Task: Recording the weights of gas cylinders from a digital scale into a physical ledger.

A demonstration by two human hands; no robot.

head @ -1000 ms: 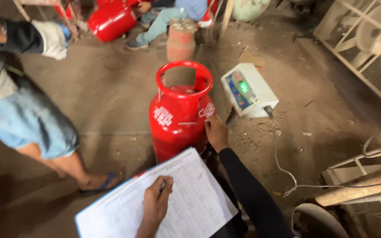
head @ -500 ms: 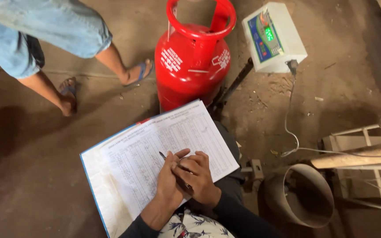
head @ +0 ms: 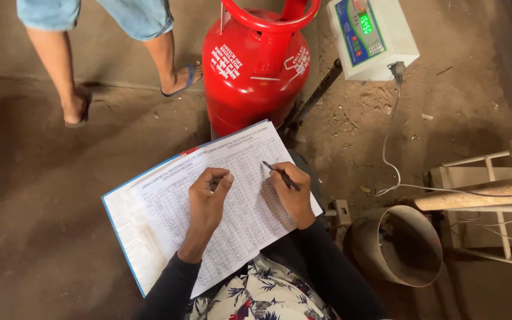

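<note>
A printed log sheet on a blue-edged clipboard rests on my lap. My left hand lies on the sheet with its fingers curled, pressing the paper down. My right hand holds a dark pen with its tip on the sheet's upper right part. Just beyond the sheet stands a red gas cylinder with a ring handle on top.
A white weighing-scale display with green digits sits right of the cylinder, its cable trailing over the dirt floor. Another person's bare legs in sandals stand at upper left. A rusty metal pot and a white metal frame are at right.
My view has tilted down and closer. My hands have separated: the left now lies alone on the sheet and the right has moved the pen to the upper right. The other person stepped right.
</note>
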